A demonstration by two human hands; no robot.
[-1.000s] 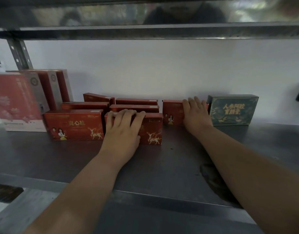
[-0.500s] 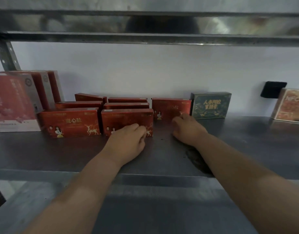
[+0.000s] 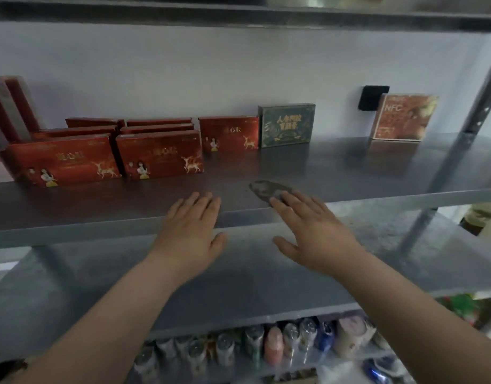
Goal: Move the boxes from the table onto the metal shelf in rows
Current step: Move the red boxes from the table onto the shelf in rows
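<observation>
Hovering at the front edge of the metal shelf (image 3: pixel 349 173), left hand (image 3: pixel 191 234) and right hand (image 3: pixel 313 231) were flat-fingered, empty — risk noted: thin upright red boxes (image 3: pixel 158 153) could topple if nudged.

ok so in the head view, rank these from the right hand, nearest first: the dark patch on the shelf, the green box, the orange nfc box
1. dark patch: front of the shelf, at the right hand's fingertips.
2. green box: back of the shelf, ahead and slightly left of the hand.
3. orange NFC box: far back right.
</observation>
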